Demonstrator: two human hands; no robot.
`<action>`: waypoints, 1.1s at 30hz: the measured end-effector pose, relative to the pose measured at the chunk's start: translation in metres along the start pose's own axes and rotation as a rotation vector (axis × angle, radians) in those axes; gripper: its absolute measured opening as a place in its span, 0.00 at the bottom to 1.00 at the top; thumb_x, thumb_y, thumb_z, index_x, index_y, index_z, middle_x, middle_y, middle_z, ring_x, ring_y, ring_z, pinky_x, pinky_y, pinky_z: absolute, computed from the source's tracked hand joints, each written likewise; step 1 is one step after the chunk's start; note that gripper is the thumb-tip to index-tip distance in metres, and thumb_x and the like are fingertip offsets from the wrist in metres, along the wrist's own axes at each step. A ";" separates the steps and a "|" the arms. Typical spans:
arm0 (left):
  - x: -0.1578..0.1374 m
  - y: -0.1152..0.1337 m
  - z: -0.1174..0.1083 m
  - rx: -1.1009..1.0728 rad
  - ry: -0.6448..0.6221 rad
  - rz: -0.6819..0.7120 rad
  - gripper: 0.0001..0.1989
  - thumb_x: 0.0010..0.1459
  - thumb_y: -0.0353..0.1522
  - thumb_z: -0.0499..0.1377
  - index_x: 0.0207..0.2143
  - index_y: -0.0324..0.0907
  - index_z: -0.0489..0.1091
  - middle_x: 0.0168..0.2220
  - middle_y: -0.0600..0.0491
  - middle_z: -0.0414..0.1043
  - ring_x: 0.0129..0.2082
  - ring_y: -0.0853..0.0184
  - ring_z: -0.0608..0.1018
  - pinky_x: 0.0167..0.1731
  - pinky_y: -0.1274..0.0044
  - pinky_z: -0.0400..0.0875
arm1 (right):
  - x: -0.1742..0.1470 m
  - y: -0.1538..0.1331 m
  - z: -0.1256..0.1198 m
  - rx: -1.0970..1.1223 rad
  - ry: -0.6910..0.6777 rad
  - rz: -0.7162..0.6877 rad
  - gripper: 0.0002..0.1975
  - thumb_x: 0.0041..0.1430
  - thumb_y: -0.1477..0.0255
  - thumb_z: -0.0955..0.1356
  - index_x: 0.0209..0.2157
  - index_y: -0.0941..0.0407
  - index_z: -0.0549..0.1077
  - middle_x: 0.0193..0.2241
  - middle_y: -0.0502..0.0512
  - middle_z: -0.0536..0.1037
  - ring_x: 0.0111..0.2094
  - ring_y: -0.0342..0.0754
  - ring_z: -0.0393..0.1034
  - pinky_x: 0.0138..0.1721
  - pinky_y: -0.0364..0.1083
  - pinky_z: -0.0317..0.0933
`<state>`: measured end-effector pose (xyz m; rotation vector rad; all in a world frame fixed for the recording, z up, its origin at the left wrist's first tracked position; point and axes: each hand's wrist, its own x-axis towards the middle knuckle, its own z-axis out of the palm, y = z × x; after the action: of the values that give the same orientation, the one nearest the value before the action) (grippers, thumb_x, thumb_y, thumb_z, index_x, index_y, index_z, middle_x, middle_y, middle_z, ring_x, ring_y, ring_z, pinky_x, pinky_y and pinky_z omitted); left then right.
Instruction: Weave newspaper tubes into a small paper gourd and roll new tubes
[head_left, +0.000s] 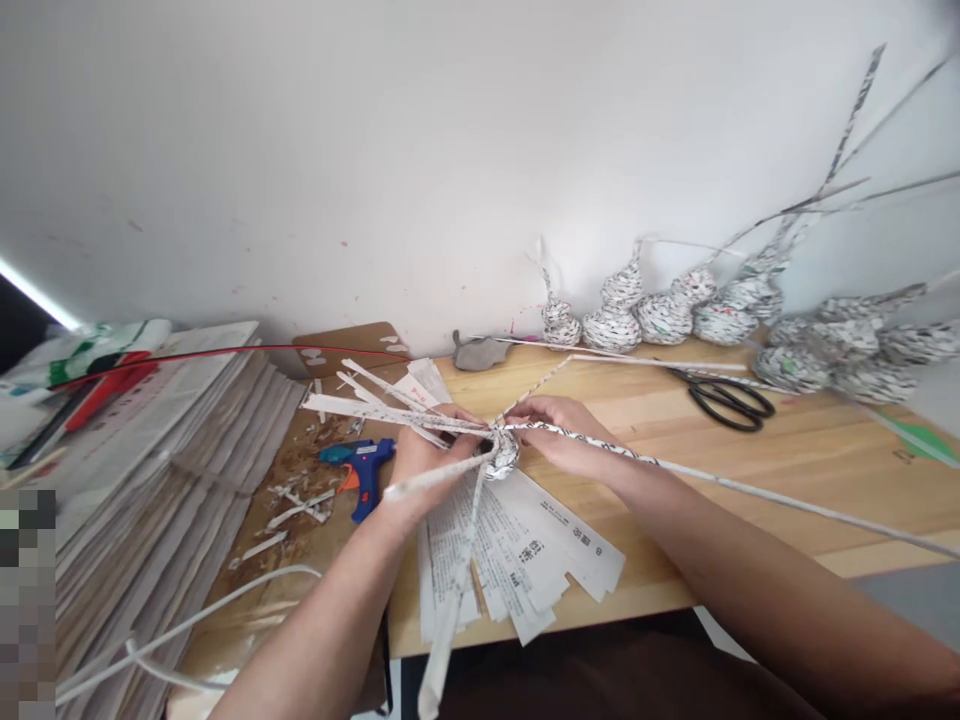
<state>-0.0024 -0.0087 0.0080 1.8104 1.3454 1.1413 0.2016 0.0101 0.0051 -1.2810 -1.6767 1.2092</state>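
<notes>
A small round weave of rolled newspaper point(504, 455) sits between my two hands above the table. Long paper tubes stick out from it on all sides, and one long tube point(739, 483) runs off to the right. My left hand point(441, 450) is closed round the weave's left side and the tubes there. On the other side, my right hand point(559, 430) has its fingers bent, pinching a paper tube close to the weave. Beneath the weave, flat newspaper strips point(525, 550) lie fanned out on the table.
A blue hot glue gun point(365, 475) lies left of my hands among paper scraps. Further left rises a tall stack of newspapers point(202, 440). Black scissors point(727, 400) rest at the right. Several woven gourd shapes point(611, 318) line the wall on the wooden table point(810, 460).
</notes>
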 end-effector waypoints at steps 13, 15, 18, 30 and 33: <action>-0.001 0.001 0.001 0.033 -0.023 -0.012 0.05 0.52 0.30 0.60 0.27 0.41 0.76 0.28 0.54 0.79 0.28 0.67 0.79 0.31 0.79 0.73 | -0.007 -0.005 0.029 0.586 0.137 -0.096 0.14 0.44 0.64 0.76 0.24 0.57 0.71 0.23 0.49 0.75 0.24 0.41 0.67 0.28 0.42 0.61; -0.001 0.001 0.001 0.053 -0.025 -0.006 0.05 0.52 0.29 0.59 0.27 0.41 0.76 0.28 0.54 0.80 0.28 0.67 0.80 0.31 0.79 0.73 | -0.008 -0.003 0.031 0.582 0.143 -0.126 0.14 0.45 0.63 0.76 0.25 0.56 0.71 0.24 0.49 0.75 0.25 0.42 0.69 0.30 0.43 0.63; 0.000 0.001 0.001 0.118 -0.020 0.019 0.06 0.53 0.30 0.59 0.28 0.41 0.76 0.29 0.52 0.80 0.30 0.65 0.80 0.33 0.78 0.74 | -0.010 0.001 0.032 0.539 0.138 -0.190 0.12 0.48 0.65 0.75 0.27 0.56 0.72 0.25 0.49 0.75 0.28 0.43 0.70 0.32 0.43 0.63; 0.000 0.001 0.004 0.166 -0.007 0.057 0.08 0.53 0.26 0.57 0.32 0.41 0.76 0.32 0.53 0.80 0.34 0.64 0.80 0.38 0.74 0.73 | -0.013 0.009 0.034 0.252 0.146 -0.287 0.05 0.53 0.71 0.70 0.34 0.55 0.76 0.40 0.55 0.80 0.41 0.51 0.76 0.44 0.49 0.69; -0.001 0.002 0.006 0.163 0.015 0.047 0.08 0.52 0.25 0.57 0.31 0.42 0.75 0.31 0.55 0.80 0.34 0.65 0.80 0.40 0.75 0.72 | -0.015 0.006 0.033 0.157 0.185 -0.272 0.05 0.54 0.69 0.70 0.33 0.55 0.77 0.38 0.55 0.81 0.41 0.51 0.76 0.45 0.50 0.69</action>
<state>0.0034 -0.0099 0.0070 1.9607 1.4483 1.0991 0.1771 -0.0123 -0.0107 -1.0002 -1.5320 1.0055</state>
